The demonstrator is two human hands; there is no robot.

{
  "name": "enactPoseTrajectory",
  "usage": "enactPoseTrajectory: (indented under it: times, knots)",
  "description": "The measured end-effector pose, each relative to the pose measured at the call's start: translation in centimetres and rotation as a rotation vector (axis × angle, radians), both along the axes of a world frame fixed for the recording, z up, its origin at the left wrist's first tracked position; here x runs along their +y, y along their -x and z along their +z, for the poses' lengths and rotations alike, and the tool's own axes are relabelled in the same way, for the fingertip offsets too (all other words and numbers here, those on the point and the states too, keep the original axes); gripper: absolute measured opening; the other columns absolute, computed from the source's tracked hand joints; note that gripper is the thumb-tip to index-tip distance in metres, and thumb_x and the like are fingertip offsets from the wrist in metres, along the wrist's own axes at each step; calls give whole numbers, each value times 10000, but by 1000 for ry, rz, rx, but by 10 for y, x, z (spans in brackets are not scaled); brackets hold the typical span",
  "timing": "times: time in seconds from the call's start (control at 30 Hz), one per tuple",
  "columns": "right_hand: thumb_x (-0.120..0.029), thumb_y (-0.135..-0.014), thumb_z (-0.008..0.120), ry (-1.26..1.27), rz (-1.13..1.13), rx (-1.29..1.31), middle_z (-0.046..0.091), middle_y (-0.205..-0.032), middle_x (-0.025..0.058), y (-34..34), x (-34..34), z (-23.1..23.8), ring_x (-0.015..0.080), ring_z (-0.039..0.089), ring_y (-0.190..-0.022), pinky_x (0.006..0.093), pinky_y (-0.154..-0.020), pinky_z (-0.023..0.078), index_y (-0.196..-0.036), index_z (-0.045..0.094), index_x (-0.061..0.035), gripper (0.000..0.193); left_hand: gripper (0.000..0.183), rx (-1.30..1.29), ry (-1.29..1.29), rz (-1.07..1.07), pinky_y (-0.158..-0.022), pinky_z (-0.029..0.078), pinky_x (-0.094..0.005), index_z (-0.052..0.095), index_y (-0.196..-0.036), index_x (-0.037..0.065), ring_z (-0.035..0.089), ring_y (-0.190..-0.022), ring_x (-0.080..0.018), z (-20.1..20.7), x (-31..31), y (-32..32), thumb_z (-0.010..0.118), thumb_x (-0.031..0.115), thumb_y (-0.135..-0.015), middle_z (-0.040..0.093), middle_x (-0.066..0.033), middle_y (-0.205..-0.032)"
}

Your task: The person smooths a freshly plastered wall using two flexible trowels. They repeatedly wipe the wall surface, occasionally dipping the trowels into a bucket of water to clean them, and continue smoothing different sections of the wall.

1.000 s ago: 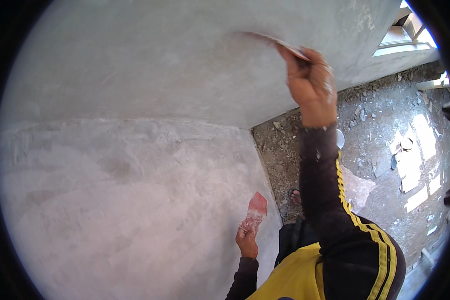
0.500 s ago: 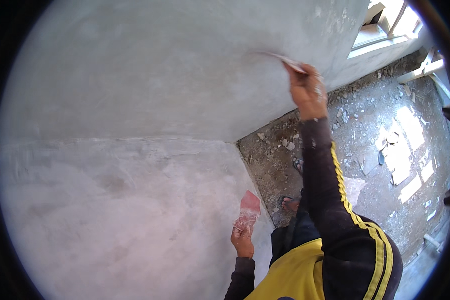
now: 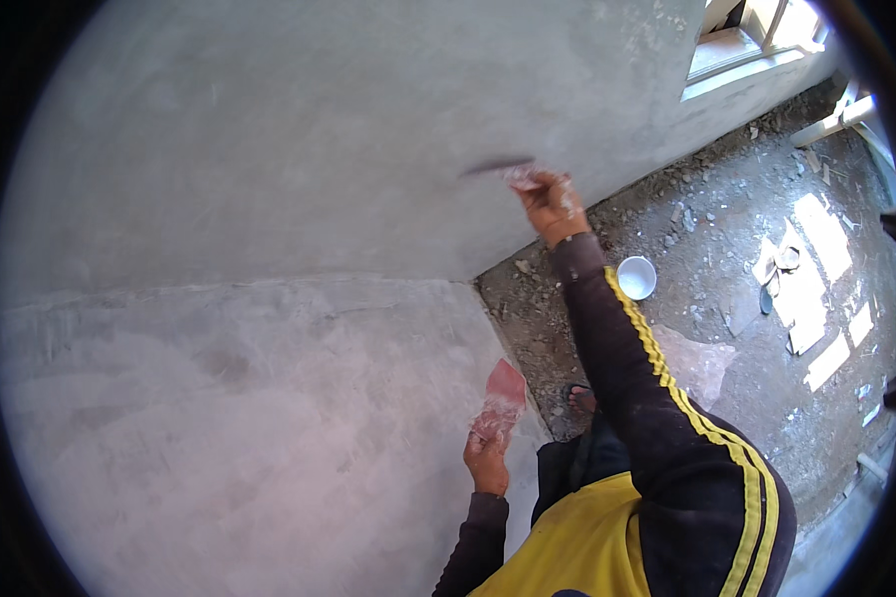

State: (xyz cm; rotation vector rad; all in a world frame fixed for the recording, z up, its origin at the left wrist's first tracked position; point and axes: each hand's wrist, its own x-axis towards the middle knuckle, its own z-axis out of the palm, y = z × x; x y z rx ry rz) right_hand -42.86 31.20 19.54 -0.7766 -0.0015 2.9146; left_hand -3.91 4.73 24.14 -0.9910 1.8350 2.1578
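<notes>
My right hand [image 3: 553,204] is closed on a putty knife [image 3: 513,169], whose thin blade is seen nearly edge-on and blurred against the grey plastered wall [image 3: 269,149]. White paste smears the knife and the fingers. Lower down, my left hand [image 3: 487,463] grips a flat red scraper [image 3: 505,393] by its lower end, with its pointed corner upward. White paste streaks the middle of this scraper. It is held in front of the paler adjoining wall [image 3: 219,418], and whether it touches that wall I cannot tell.
A white bucket [image 3: 636,278] stands on the rubble-strewn floor [image 3: 707,229], right of my right forearm. Near it lies a pale plastic sheet [image 3: 697,363]. A window [image 3: 747,50] opens at the upper right, with pale pipes or poles [image 3: 834,121] below it.
My right hand has swept down and to the left with the putty knife. The white bucket has come into sight beside my forearm. My left hand has shifted slightly up.
</notes>
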Motion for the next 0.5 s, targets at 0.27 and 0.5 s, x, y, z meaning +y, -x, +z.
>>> enactPoseTrajectory:
  times: [0.27,0.5]
  knots:
    - [30,-956,602,-826,-377,13,717,-1034,147,-50,73,72,261,730,-955,402,-834,640,-1240,649,5,289,410,-19,-24,38,-1034,545,-391,556,-1370,-13,653,-1187,-228,-9,-1,6,537,-80,-967,655,-97,-1300]
    - [61,-850,582,-1944,-241,-113,602,-1447,104,-27,-43,56,344,582,-1323,404,-1023,542,-1466,569,-239,686,477,-11,25,-63,-1066,535,-426,502,-1431,15,622,-1247,-255,-5,12,24,526,-98,-969,602,-104,-1382]
